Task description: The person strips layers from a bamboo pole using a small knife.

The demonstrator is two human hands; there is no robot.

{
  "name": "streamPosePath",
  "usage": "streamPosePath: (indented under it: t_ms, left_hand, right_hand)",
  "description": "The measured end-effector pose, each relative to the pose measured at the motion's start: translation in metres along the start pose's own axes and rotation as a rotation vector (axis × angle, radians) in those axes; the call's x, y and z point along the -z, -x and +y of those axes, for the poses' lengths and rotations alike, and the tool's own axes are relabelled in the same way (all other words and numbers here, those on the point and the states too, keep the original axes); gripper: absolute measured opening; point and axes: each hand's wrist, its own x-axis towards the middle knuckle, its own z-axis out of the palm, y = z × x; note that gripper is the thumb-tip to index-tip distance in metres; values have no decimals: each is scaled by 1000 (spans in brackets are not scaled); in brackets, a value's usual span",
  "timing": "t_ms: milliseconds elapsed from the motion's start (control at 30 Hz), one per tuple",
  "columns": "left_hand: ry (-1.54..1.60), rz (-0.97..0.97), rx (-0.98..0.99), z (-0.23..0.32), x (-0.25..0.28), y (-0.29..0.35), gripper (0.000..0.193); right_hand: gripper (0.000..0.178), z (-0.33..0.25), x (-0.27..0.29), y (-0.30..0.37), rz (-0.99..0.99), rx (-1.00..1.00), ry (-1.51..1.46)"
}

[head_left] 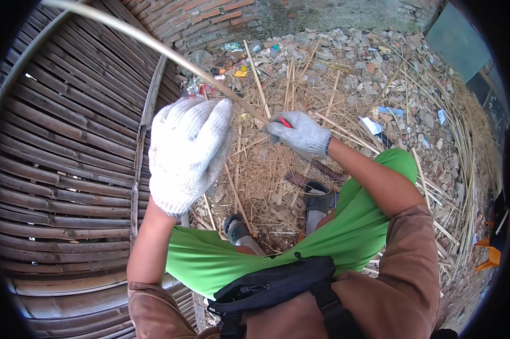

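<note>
My left hand [190, 150], in a white knit glove, is raised with its fingers curled at a long pale bamboo strip [153, 42]. The strip meets the index fingertip; the thumb and the inner side of the grip are hidden. From the upper left it slants down to my right hand [303, 133], also gloved and closed around its lower end. A small red piece [285, 122] shows at the right fingers; its kind is unclear. Beneath that hand a dark brown stick-like piece [325, 168] slants toward my knee, and I cannot tell whether the hand holds it.
A slatted bamboo panel [68, 169] fills the left side. Shavings and loose strips [266, 169] cover the ground around my shoes [317, 198]. Rubble and litter [374, 73] lie before a brick wall [210, 22]. Long strips [467, 186] are piled at right, beside something orange [488, 254].
</note>
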Motion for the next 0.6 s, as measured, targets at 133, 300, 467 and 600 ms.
streamPosePath:
  t_ms: [133,300,467,600]
  left_hand:
    - [478,206,627,19,-59,54,51]
    - [1367,44,1155,46,-138,87,47]
    - [1628,-90,1241,25,-183,95,50]
    - [1828,-210,1275,15,-214,108,50]
  right_hand:
    - [42,-15,-20,8,-13,7,-338]
    - [43,-27,-64,27,-72,-240,-444]
    - [47,-23,-88,22,-114,-232,-302]
    - [42,-4,-98,10,-10,-82,-273]
